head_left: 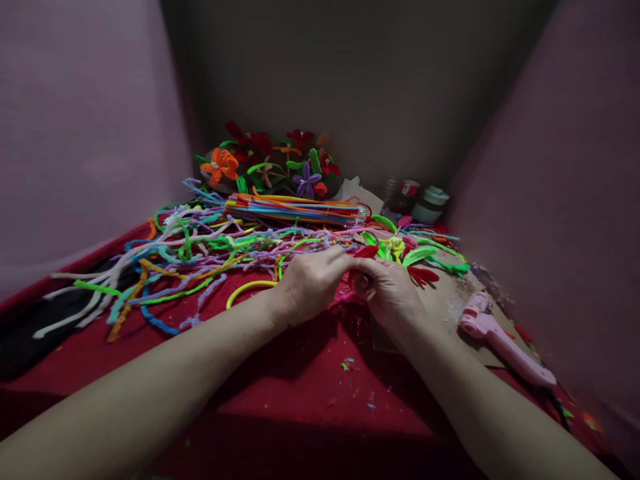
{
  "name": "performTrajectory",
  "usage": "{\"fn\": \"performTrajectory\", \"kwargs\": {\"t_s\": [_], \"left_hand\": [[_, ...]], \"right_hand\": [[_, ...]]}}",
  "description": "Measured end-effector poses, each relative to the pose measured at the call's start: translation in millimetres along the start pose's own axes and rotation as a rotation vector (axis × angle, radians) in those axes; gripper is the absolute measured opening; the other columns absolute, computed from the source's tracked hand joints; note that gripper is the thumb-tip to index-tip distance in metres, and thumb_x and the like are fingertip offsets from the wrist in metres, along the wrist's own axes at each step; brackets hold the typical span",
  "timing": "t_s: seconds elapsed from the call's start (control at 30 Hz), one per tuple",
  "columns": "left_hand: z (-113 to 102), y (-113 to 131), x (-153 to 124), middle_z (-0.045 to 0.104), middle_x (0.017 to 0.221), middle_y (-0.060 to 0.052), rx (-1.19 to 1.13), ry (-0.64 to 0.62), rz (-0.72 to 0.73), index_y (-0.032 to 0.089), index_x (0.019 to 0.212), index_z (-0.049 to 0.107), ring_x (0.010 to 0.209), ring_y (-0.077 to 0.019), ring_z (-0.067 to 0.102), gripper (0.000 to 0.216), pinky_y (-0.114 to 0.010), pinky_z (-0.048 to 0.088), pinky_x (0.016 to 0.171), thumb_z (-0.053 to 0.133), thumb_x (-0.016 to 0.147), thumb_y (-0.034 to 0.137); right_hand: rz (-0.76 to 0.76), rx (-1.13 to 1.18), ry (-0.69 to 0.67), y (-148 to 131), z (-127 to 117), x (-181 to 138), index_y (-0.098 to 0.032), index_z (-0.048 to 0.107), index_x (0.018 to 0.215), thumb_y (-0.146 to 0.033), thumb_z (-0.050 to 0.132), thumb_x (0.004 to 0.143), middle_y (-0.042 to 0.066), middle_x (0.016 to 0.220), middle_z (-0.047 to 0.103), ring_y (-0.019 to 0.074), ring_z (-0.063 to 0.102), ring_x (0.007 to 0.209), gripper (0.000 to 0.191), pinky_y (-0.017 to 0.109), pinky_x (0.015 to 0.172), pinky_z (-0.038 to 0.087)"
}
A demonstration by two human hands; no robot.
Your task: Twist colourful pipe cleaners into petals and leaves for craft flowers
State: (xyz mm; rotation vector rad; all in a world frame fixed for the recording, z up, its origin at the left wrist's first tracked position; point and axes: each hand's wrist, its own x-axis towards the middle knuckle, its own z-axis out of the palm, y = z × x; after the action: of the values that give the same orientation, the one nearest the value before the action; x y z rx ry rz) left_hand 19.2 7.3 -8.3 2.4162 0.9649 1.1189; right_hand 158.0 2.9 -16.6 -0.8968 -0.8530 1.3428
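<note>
In the head view, the person's 2 hands meet over the bench [300, 393], which has a red cover. The left hand [315, 280] has its fingers drawn into a narrow pinch, and the right hand [393, 290] is curled in the same way. Between the fingertips they appear to hold a red fuzzy piece [367, 252]; the fingers hide much of it, so its full shape I cannot tell.

This piece is where the 2 hands come together, just to the left of the yellow flower [397, 247] and the green leaf [420, 255]. To the right, the pink glue gun [505, 343] lies on the cardboard [445, 300], and to the left the loose stems [200, 250] spread in a tangle.

I judge the piece to be very light, soft outside and bendable, probably with thin wire inside. It should not slip, but a hard squeeze could flatten its shape; a gentle pinch near an end seems the best hold. The part in sight has its long axis nearly left to right, the right end a little higher. Which end is the tip, I cannot tell.
</note>
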Motion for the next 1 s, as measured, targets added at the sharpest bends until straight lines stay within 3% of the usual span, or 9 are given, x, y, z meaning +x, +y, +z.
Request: {"fn": "performTrajectory", "kwargs": {"t_s": [0.1, 0.23, 0.4, 0.5, 0.6, 0.67, 0.77, 0.9, 1.0], "left_hand": [[-5, 2, 7, 0.060, 0.073, -0.002, -0.362, 0.035, -0.266, 0.016, 0.086, 0.057, 0.061, -0.0107, 0.055, 0.013, -0.023, 0.044, 0.058, 0.052, 0.079, 0.026], [-12, 0, 13, 0.053, 0.051, 0.001, -0.808, -0.240, -0.605, 0.013, 0.070, 0.055, 0.041, -0.0064, 0.046, 0.020, -0.017, 0.031, 0.038, 0.057, 0.076, 0.031], [-13, -5, 13, 0.049, 0.048, 0.003, -0.968, -0.311, -0.725, 0.011, 0.063, 0.054, 0.034, -0.0011, 0.030, 0.017, -0.016, 0.020, 0.035, 0.060, 0.071, 0.025], [-11, -2, 12, 0.052, 0.051, 0.003, -0.719, -0.243, -0.625, 0.013, 0.063, 0.053, 0.034, -0.0023, 0.033, 0.013, -0.018, 0.024, 0.036, 0.055, 0.072, 0.022], [-6, 1, 9, 0.052, 0.052, 0.003, -0.136, -0.083, -0.281, 0.014, 0.064, 0.055, 0.043, -0.0063, 0.043, 0.012, -0.019, 0.032, 0.043, 0.050, 0.073, 0.019], [-3, 2, 4, 0.055, 0.056, 0.001, 0.303, -0.004, 0.005, 0.015, 0.066, 0.056, 0.049, -0.0094, 0.047, 0.015, -0.022, 0.033, 0.047, 0.047, 0.077, 0.019], [-1, 3, -2, 0.058, 0.063, -0.002, 0.746, 0.002, 0.345, 0.015, 0.075, 0.058, 0.053, -0.0134, 0.051, 0.019, -0.026, 0.035, 0.049, 0.040, 0.083, 0.017], [0, 0, -4, 0.060, 0.065, -0.003, 0.842, -0.019, 0.503, 0.015, 0.079, 0.059, 0.059, -0.0150, 0.055, 0.023, -0.030, 0.041, 0.060, 0.037, 0.086, 0.016], [-2, -4, 1, 0.064, 0.078, -0.006, 0.562, -0.017, 0.289, 0.014, 0.088, 0.059, 0.072, -0.0160, 0.059, 0.020, -0.032, 0.044, 0.071, 0.040, 0.084, 0.016]], "right_hand": [[-0.049, -0.057, -0.021, -1, -2, 0, -0.015, 0.052, 0.053, -0.019, 0.064, 0.059, -0.005, 0.045, 0.047, 0.0053, 0.035, 0.041, 0.014, 0.021, 0.041, 0.024], [-0.151, -0.236, -0.079, -1, -3, -5, -0.016, 0.057, 0.058, -0.024, 0.062, 0.068, -0.004, 0.050, 0.048, 0.0068, 0.037, 0.046, 0.014, 0.022, 0.046, 0.028], [-0.481, -0.651, -0.070, 1, -6, -10, -0.017, 0.059, 0.064, -0.026, 0.056, 0.077, -0.001, 0.062, 0.051, 0.0120, 0.045, 0.062, 0.016, 0.025, 0.060, 0.035], [-0.665, -0.825, -0.016, 2, -6, -10, -0.017, 0.057, 0.062, -0.023, 0.053, 0.077, -0.001, 0.064, 0.048, 0.0118, 0.042, 0.062, 0.017, 0.025, 0.061, 0.034], [-0.705, -0.889, 0.024, 2, -4, -11, -0.017, 0.056, 0.063, -0.020, 0.052, 0.076, -0.001, 0.064, 0.048, 0.0121, 0.042, 0.063, 0.014, 0.026, 0.063, 0.035], [-0.629, -0.835, 0.031, 1, -3, -12, -0.018, 0.053, 0.060, -0.019, 0.052, 0.073, -0.002, 0.061, 0.047, 0.0116, 0.041, 0.062, 0.013, 0.025, 0.062, 0.035], [-0.321, -0.514, -0.001, 1, 0, -10, -0.018, 0.045, 0.053, -0.017, 0.054, 0.065, -0.006, 0.052, 0.040, 0.0082, 0.034, 0.050, 0.015, 0.023, 0.051, 0.031], [0.247, -0.007, -0.067, -1, 0, -2, -0.020, 0.034, 0.046, -0.015, 0.053, 0.053, -0.009, 0.040, 0.024, 0.0050, 0.017, 0.039, 0.021, 0.021, 0.037, 0.016], [0.271, 0.096, -0.099, -5, -3, 4, -0.018, 0.039, 0.047, -0.013, 0.056, 0.052, -0.010, 0.039, 0.027, 0.0038, 0.016, 0.037, 0.018, 0.020, 0.036, 0.013]]}}
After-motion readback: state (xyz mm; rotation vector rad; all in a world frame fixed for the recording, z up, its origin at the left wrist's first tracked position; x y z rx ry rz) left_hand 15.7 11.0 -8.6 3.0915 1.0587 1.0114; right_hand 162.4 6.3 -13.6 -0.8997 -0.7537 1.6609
